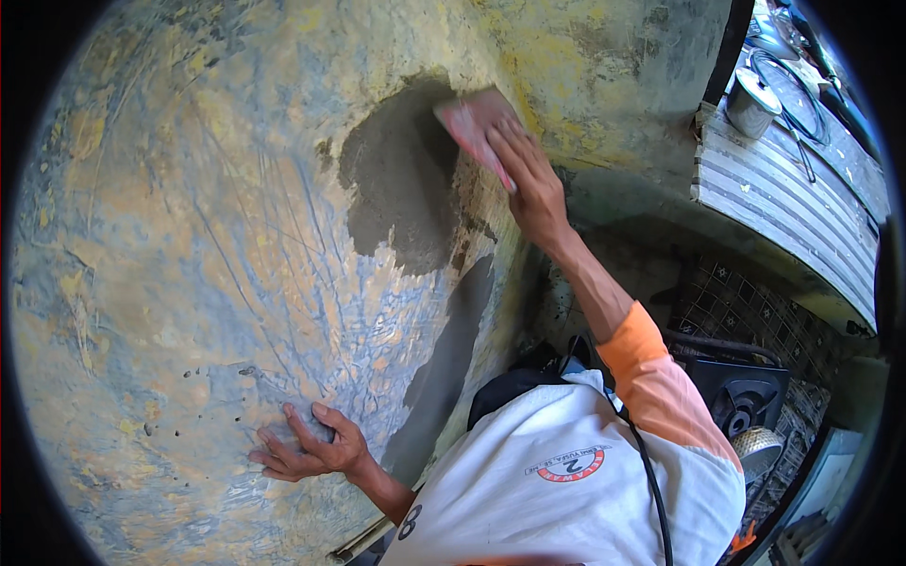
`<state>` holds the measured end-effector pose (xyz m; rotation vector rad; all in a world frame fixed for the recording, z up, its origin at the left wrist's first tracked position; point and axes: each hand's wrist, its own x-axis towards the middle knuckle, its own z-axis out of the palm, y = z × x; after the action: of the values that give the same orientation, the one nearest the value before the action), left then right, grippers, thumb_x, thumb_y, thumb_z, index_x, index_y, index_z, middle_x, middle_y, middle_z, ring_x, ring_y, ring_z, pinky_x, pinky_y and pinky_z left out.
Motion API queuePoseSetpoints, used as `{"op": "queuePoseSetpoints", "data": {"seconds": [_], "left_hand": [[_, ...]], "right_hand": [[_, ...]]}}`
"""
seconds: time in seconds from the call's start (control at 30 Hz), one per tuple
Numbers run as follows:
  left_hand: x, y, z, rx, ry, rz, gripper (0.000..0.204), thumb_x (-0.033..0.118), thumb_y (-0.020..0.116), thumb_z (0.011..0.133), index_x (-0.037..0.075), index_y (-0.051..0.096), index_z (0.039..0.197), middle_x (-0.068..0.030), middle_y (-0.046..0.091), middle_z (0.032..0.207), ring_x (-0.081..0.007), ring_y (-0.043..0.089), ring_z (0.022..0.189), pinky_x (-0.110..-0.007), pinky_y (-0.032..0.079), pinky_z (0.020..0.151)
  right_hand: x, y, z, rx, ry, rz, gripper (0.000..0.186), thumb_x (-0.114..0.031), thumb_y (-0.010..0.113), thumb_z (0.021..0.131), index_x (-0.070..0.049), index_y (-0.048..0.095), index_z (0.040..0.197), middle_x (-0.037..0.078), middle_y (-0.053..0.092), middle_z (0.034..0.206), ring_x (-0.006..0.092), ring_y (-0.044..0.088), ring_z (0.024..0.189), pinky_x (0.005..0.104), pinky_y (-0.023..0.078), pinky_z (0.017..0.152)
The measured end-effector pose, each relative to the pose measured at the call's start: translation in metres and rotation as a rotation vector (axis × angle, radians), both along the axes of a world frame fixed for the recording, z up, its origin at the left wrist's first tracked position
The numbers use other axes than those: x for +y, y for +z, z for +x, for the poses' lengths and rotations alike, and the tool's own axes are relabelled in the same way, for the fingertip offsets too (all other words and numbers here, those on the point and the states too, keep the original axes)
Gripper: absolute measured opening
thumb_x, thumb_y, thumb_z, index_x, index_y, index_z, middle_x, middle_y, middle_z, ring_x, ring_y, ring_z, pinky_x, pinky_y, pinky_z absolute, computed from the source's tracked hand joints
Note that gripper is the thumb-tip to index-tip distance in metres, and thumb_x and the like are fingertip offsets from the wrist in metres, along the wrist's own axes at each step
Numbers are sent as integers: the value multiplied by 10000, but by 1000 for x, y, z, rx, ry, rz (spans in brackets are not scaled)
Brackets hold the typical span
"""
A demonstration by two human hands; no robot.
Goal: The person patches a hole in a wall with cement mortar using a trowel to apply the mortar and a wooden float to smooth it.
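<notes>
My right hand [531, 179] grips a flat, roughly rectangular reddish piece [464, 123] smeared with grey; its exact kind is unclear. The piece lies against the upper right part of a dark grey cement patch [396, 189] on the worn, blotchy wall [189, 311]. Fingers spread, my left hand [316, 443] rests on the wall lower down and holds nothing I can see. A second smooth grey cement patch [444, 358] runs down to the right of that hand.
At upper right, a corrugated sheet ledge [755, 198] carries a lidded pot [753, 104] and a coiled black cable [802, 94]. Below it at right stand a black gas stove [741, 406] and a perforated metal utensil [755, 443]. A yellowish adjoining wall [604, 85] meets mine.
</notes>
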<state>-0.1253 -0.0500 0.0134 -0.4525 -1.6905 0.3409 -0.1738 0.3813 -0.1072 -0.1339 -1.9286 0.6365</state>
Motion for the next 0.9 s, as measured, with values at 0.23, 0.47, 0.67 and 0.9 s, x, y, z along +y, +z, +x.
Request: {"op": "queuePoseSetpoints", "data": {"seconds": [0.23, 0.47, 0.67, 0.9], "left_hand": [[2, 0, -6, 9, -11, -26, 413, 317, 656, 1035, 150, 662, 1413, -137, 480, 1596, -426, 308, 1576, -608, 174, 1257], [4, 4, -3, 29, 16, -36, 398, 321, 633, 1047, 146, 659, 1404, -138, 481, 1585, -404, 308, 1577, -612, 184, 1253], [7, 3, -4, 40, 21, -46, 400, 319, 628, 1046, 146, 651, 1406, -132, 480, 1577, -398, 307, 1577, -610, 197, 1252], [11, 5, -7, 39, -1, -55, 396, 309, 627, 1043, 143, 651, 1402, -129, 477, 1574, -395, 310, 1576, -608, 218, 1239]], "right_hand": [[-38, -23, -36, 60, 63, -151, 736, 62, 679, 845, -107, 538, 1547, 163, 519, 1596, 374, 477, 1490, 497, 419, 1222], [-48, -94, 41, -203, 174, -62, 709, 79, 624, 855, -88, 545, 1540, 175, 546, 1569, 357, 518, 1464, 495, 445, 1202], [3, -24, -2, -3, 42, -284, 714, 64, 629, 877, -121, 526, 1559, 160, 567, 1552, 370, 599, 1374, 463, 551, 1087], [-46, -25, -32, -49, 74, -250, 773, 28, 691, 840, -112, 488, 1573, 184, 514, 1589, 416, 533, 1427, 459, 564, 1065]]}}
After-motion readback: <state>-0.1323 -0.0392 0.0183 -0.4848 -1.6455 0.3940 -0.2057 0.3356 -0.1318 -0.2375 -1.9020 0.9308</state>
